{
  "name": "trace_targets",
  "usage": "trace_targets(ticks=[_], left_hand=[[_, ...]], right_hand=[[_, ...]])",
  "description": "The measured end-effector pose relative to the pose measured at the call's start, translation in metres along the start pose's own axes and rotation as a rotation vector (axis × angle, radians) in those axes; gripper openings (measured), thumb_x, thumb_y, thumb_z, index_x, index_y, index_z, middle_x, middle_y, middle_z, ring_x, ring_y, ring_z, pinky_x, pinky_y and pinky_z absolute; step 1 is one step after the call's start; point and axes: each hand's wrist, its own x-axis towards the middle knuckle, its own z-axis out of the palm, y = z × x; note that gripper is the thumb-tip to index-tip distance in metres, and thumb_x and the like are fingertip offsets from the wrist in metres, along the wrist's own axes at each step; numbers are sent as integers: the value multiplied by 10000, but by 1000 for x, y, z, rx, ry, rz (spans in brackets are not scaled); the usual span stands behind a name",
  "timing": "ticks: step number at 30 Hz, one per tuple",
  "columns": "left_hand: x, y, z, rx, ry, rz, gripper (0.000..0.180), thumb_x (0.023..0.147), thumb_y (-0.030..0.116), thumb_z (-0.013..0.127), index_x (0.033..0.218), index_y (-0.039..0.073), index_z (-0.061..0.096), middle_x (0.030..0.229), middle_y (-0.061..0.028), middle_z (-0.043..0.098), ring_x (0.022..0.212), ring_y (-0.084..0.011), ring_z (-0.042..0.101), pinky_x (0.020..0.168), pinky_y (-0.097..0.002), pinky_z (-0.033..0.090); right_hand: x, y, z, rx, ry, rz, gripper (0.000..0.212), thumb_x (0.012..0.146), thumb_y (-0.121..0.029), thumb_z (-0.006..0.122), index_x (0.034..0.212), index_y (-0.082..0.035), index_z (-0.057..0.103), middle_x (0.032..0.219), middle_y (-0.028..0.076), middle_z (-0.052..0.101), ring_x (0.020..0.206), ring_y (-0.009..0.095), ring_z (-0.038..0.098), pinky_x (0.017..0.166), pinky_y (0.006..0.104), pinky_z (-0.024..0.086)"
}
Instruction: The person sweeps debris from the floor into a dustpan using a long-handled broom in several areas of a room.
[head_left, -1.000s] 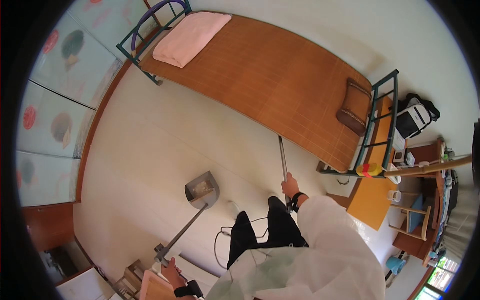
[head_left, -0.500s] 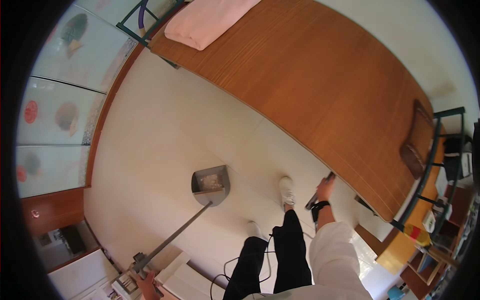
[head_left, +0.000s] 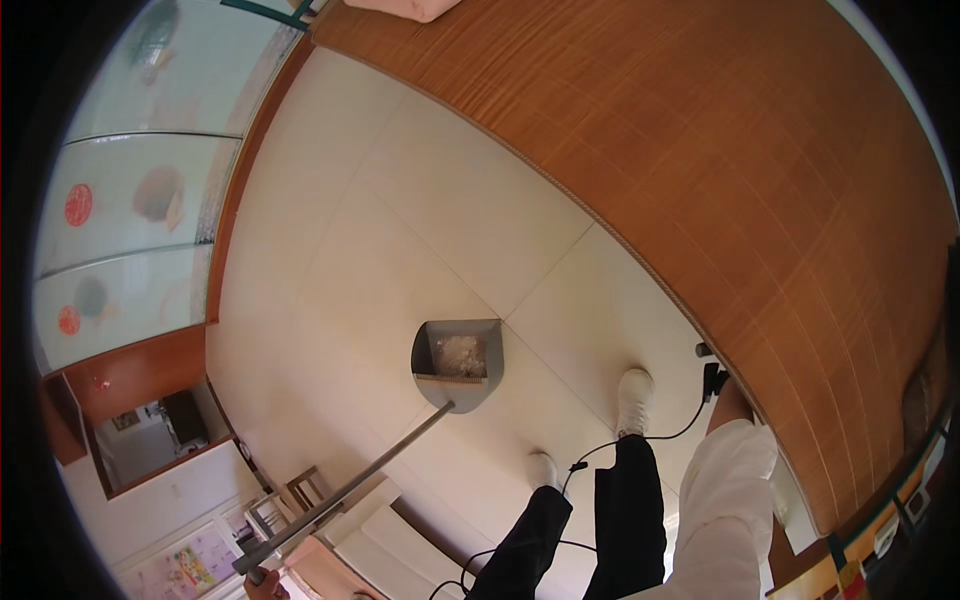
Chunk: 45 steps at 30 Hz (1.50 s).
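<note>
At the lower left, my left hand (head_left: 265,585) is closed on the upper end of a long-handled grey dustpan (head_left: 490,385). The dustpan's pan lies on the floor in the middle, with a heap of pale fluffy debris (head_left: 460,357) in it. My right arm reaches down at the edge of the bed (head_left: 600,130), which has a brown slatted mat on it. The bed edge hides most of my right hand (head_left: 736,400). Beside its black wristband pokes the end of a dark grey rod (head_left: 703,350), which this hand grips in the earlier frame.
A black cable (head_left: 660,437) loops across my legs near my white shoes (head_left: 634,400). Frosted glass cabinet doors (head_left: 140,195) with a brown frame line the left. A pale box-like piece (head_left: 385,550) stands at the lower left. Pink folded cloth (head_left: 410,8) lies on the bed.
My view has shifted closer to the bed. My right hand has gone from plain sight with the rod to behind the bed edge. My left hand still holds the dustpan.
</note>
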Motion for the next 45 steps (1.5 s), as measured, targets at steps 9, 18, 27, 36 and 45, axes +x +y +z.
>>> trace_targets(ticks=[9, 18, 27, 36, 45], left_hand=[[10, -9, -1, -11, 12, -12, 135, 778, 44, 590, 743, 77, 464, 513, 11, 392, 405, -80, 367, 354, -217, 290], [10, -8, -2, -39, -27, -2, 180, 767, 41, 593, 695, 106, 441, 517, 18, 384, 408, -77, 355, 348, -207, 267], [14, -10, -7, -68, -51, -39, 210, 764, 51, 608, 687, 121, 425, 512, 32, 371, 405, -67, 336, 355, -209, 263], [41, -60, -13, -197, -17, 75, 159, 725, 27, 606, 731, 74, 455, 473, 16, 373, 342, -88, 355, 324, -237, 306], [47, -79, -12, -293, -16, 5, 149, 740, 2, 611, 786, 57, 480, 530, 5, 435, 365, -81, 377, 333, -226, 282]], right_hand=[[17, -47, 59, 0, -50, -56, 323, 814, -133, 503, 1094, 16, 442, 731, 153, 608, 579, 271, 610, 518, 362, 496], [-6, -69, 64, -88, -105, -227, 386, 803, -124, 507, 1153, 14, 419, 738, 164, 612, 589, 272, 617, 516, 363, 502], [-139, -159, 79, 163, -417, -261, 653, 827, -122, 446, 1375, -13, 108, 698, 233, 592, 651, 320, 612, 524, 354, 468], [-213, -248, 80, 117, -523, -160, 687, 826, -57, 408, 1367, 27, -8, 669, 204, 577, 523, 254, 592, 458, 319, 476], [-264, -195, 26, 53, -598, -228, 693, 842, -47, 419, 1363, 33, -31, 612, 154, 557, 445, 223, 544, 432, 316, 463]])
